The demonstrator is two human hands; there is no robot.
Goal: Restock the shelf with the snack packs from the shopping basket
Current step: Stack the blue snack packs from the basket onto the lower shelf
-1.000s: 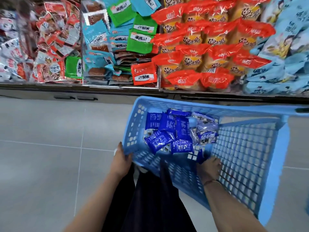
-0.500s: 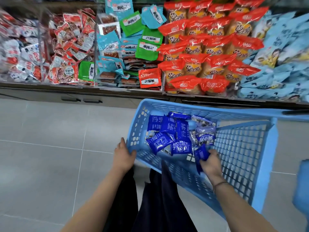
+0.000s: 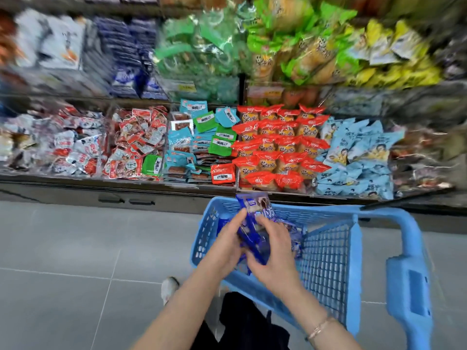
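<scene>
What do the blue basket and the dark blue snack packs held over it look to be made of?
The basket looks like moulded plastic, matte light blue: open lattice walls, thick handle. The snack packs seem glossy printed plastic film, crinkled with bright glints, though motion blur hides detail.

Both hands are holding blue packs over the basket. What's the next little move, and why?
Probably raise the blue snack packs up and left toward the blurred dark blue stack on the upper shelf, which looks matching. The left hand and right hand hold them above the basket.
</scene>
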